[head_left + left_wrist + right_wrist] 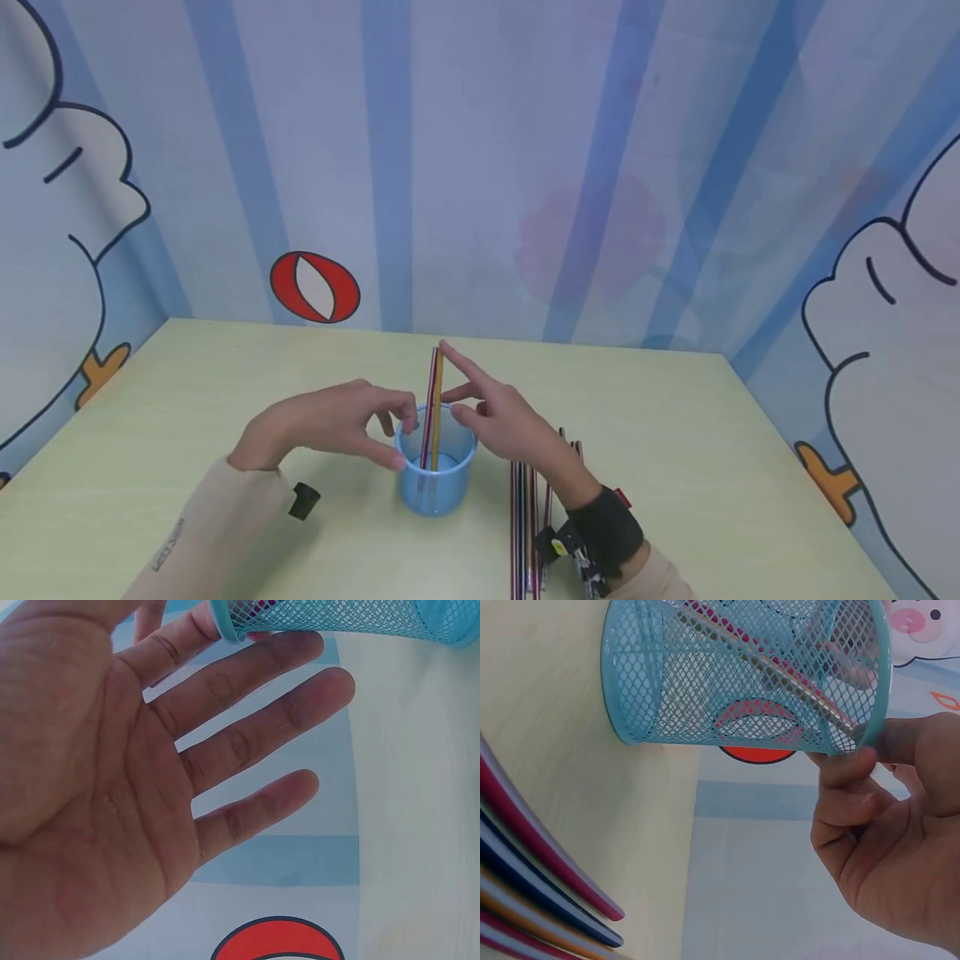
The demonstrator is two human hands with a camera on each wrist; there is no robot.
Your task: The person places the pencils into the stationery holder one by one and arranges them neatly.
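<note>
A light-blue mesh pencil cup [435, 492] stands upright on the table. Leaning inside it are a dark-red striped pencil [429, 408] and a yellow pencil [438, 408], their tops well above the rim. At the rim's left side, my left hand [337, 421] holds it with thumb and index finger; its other fingers [255, 746] spread straight in the left wrist view. From the right, my right hand [502, 412] grips the rim with thumb and curled fingers, while its index finger points up to the yellow pencil's top. The right wrist view shows both pencils through the mesh.
Several striped pencils [522, 533] lie side by side on the pale table [337, 533], under and left of the right forearm. The right wrist wears a black band [609, 529]. Behind the table hangs a blue striped backdrop [480, 167] with cartoon prints.
</note>
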